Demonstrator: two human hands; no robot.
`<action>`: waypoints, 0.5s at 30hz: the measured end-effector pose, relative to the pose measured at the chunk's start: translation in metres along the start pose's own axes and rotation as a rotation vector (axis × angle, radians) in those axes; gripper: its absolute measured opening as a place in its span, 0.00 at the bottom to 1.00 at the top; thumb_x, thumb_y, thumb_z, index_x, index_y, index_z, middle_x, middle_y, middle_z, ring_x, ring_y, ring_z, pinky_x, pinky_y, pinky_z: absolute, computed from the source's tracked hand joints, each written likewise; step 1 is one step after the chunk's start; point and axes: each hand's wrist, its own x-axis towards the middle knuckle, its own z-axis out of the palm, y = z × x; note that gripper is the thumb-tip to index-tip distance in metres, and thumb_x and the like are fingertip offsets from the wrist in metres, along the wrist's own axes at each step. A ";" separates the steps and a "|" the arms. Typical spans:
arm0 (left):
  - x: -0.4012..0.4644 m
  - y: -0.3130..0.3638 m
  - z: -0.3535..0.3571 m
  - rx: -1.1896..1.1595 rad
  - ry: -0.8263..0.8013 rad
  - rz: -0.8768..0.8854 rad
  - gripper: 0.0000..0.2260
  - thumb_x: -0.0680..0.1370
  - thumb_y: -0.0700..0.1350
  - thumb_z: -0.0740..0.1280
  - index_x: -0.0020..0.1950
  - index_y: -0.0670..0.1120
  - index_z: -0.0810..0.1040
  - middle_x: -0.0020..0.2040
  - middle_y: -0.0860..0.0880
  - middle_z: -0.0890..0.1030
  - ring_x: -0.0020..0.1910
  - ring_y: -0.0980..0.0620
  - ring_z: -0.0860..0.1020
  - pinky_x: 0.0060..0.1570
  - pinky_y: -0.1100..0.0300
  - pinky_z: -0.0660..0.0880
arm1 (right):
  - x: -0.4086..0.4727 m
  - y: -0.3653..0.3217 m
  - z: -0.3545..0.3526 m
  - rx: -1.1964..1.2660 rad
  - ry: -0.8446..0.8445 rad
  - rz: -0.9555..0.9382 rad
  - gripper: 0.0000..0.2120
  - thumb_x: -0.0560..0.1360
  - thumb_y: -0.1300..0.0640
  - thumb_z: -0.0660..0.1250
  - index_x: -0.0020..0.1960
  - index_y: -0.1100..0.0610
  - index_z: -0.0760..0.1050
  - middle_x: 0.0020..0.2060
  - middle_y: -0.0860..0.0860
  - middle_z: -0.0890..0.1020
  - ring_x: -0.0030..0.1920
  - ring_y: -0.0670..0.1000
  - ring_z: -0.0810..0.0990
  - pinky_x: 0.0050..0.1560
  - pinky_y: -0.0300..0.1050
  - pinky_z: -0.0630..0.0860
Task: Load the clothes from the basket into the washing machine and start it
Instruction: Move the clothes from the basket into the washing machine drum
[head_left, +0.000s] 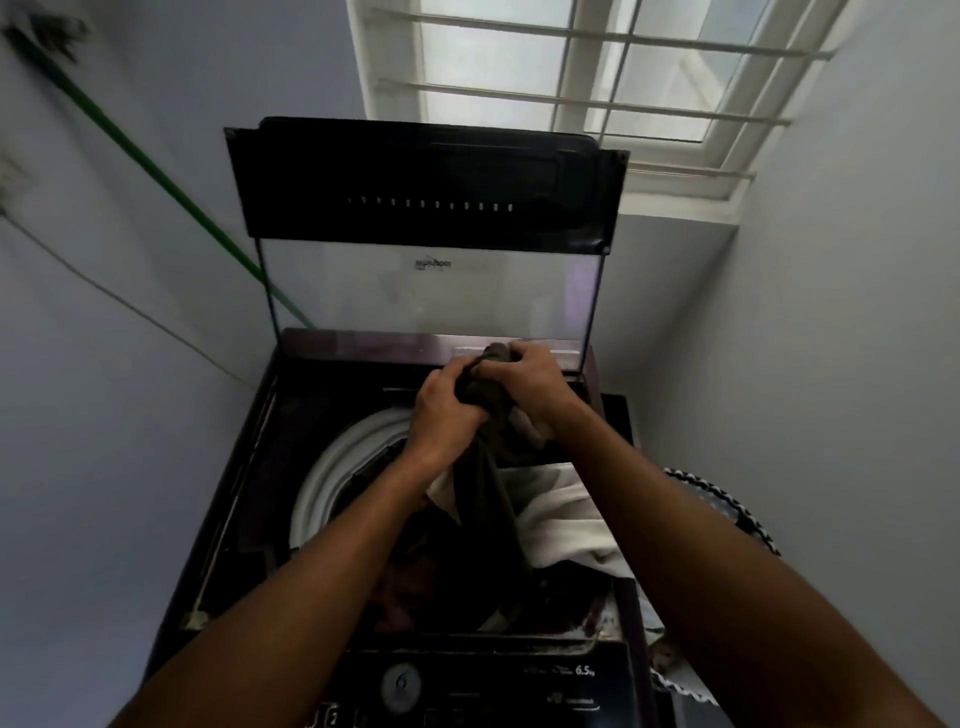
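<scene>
A top-loading washing machine (228, 514) stands in a narrow corner between pale walls (852, 312), its lid (426, 228) propped upright below a barred window (576, 67). A green pole (156, 171) leans against the left wall. The basket (737, 509) shows just beside the machine on the right. Both arms reach forward over the open drum (332, 478). The left hand (441, 410) and right hand (530, 379) each have their grip clamped on a dark garment (483, 395) bunched between them; it hangs into the drum, where a white cloth (566, 514) lies.
</scene>
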 end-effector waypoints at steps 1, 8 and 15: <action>0.000 -0.003 -0.012 0.025 0.039 -0.004 0.28 0.64 0.44 0.71 0.63 0.58 0.77 0.55 0.49 0.81 0.53 0.51 0.80 0.57 0.55 0.78 | 0.001 -0.003 0.012 0.024 -0.032 0.015 0.11 0.67 0.60 0.75 0.47 0.64 0.80 0.39 0.60 0.85 0.40 0.56 0.85 0.41 0.51 0.83; -0.012 -0.052 -0.071 0.180 0.024 -0.149 0.28 0.65 0.41 0.70 0.64 0.57 0.77 0.56 0.46 0.79 0.54 0.47 0.80 0.56 0.56 0.78 | -0.003 0.015 0.086 0.045 -0.148 0.166 0.10 0.70 0.63 0.75 0.48 0.62 0.78 0.39 0.60 0.82 0.37 0.56 0.83 0.37 0.52 0.81; -0.038 -0.095 -0.080 0.398 -0.326 -0.320 0.26 0.71 0.41 0.68 0.70 0.54 0.75 0.66 0.50 0.77 0.60 0.48 0.78 0.60 0.54 0.77 | -0.015 0.070 0.099 -0.302 -0.285 0.349 0.06 0.72 0.64 0.71 0.48 0.64 0.81 0.37 0.60 0.81 0.31 0.54 0.79 0.32 0.46 0.78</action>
